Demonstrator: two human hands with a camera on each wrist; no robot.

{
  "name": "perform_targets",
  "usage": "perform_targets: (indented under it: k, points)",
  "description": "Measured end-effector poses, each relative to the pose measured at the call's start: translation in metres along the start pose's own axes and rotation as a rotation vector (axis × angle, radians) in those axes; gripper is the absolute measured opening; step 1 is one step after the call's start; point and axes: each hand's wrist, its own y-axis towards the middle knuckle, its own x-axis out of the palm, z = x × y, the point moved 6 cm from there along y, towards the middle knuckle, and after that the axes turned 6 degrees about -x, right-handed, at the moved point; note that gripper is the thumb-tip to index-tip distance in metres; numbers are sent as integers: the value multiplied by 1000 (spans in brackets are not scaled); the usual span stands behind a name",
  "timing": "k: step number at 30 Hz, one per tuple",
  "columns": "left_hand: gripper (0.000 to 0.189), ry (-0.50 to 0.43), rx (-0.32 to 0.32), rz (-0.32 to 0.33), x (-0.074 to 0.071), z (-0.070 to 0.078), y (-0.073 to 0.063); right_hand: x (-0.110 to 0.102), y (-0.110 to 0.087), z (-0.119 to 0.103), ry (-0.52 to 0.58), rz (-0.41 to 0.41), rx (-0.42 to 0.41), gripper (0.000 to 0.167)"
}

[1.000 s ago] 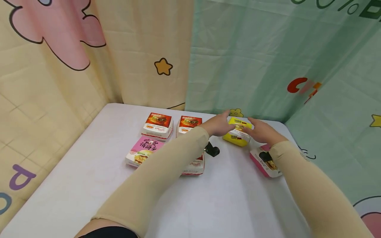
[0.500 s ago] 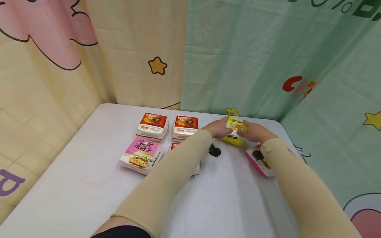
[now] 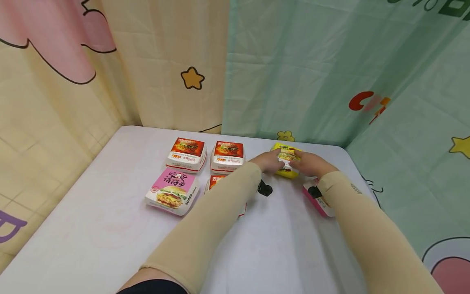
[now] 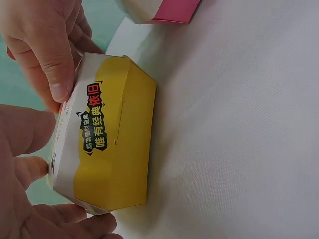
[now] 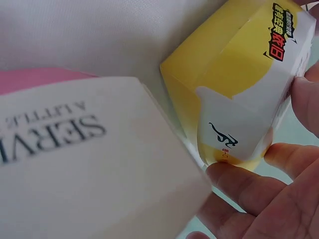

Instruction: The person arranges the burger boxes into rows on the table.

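A yellow burger box (image 3: 287,157) with a pictured lid stands at the back right of the table. My left hand (image 3: 271,161) grips its left side and my right hand (image 3: 311,164) its right side. In the left wrist view the left hand's fingers (image 4: 65,216) lie along one end of the box, and the other hand's thumb rests on the lid. Seen from the right wrist, the right hand (image 5: 269,199) has its fingers at the near end and its thumb over the top. The box's far side is hidden.
A pink-and-white box (image 3: 318,199) sits just beneath the right forearm. To the left stand two red-and-white burger boxes (image 3: 186,155), a pink-topped one (image 3: 173,192), and another red-and-white one (image 3: 213,180) mostly behind the left arm. A black heart-shaped piece (image 3: 265,188) lies near the left wrist. Curtains (image 3: 286,81) border the table.
Both hands have closed in on the yellow burger box from either side, and it sits a little straighter. The head view has shifted slightly, uncovering more of the pink-topped box.
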Motion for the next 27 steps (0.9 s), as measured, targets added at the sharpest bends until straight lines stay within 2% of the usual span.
perform_targets:
  k: [3, 10, 19, 27]
  points:
    - [68, -25, -17, 15, -1, -2, -2, 0, 1, -3, 6, 7, -17, 78]
    - [61, -83, -28, 120, -4, -6, -7, 4, 5, -9, 34, 24, -31, 77]
    - [70, -130, -110, 161, -6, -17, -8, 8, 11, -23, -3, 42, -84, 72]
    - [73, -126, -146, 207, -10, -26, -11, 16, 20, -32, 21, 2, -23, 72]
